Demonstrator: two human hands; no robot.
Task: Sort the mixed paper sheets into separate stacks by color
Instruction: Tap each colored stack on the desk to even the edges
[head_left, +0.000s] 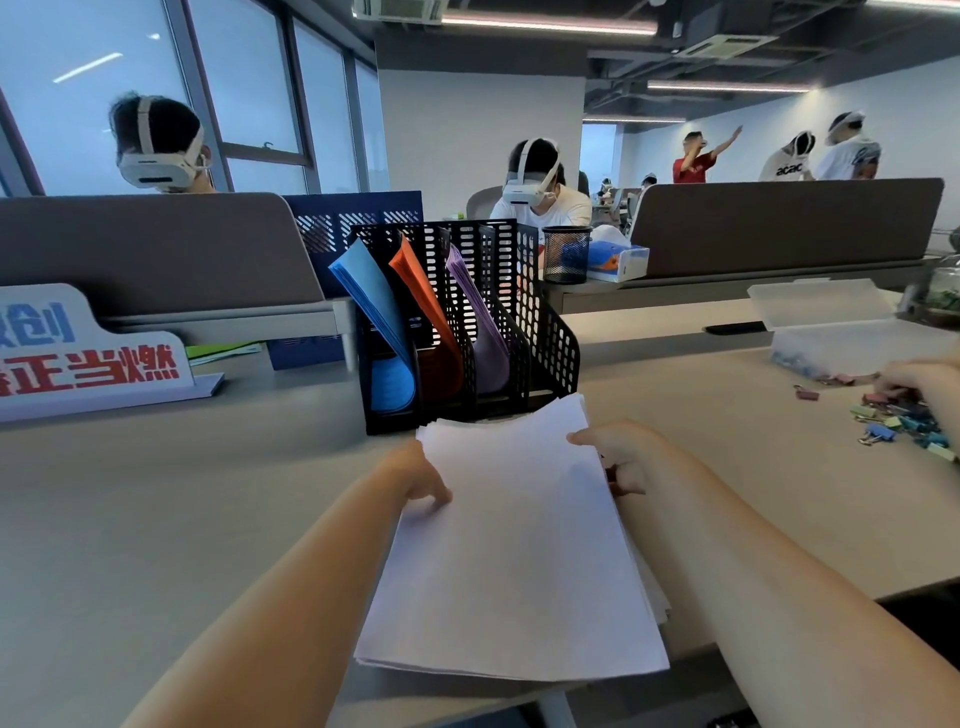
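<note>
A stack of white paper sheets (519, 551) is held over the desk's near edge, tilted toward me. My left hand (418, 480) grips its left edge, thumb on top. On the right edge, my right hand (621, 457) holds it with the thumb over the top sheet and curled fingers beneath. Just beyond stands a black mesh file organizer (550, 332) with blue sheets (371, 296) in its left slot, orange sheets (423, 296) in the second and purple sheets (475, 306) in the third. Its rightmost slot shows no paper.
A white sign with red and blue characters (88, 353) stands at the left. Coloured binder clips (898, 415) and another person's hand (924, 379) lie at the right, near a clear plastic box (841, 322). Grey dividers (156, 249) and people with headsets are behind.
</note>
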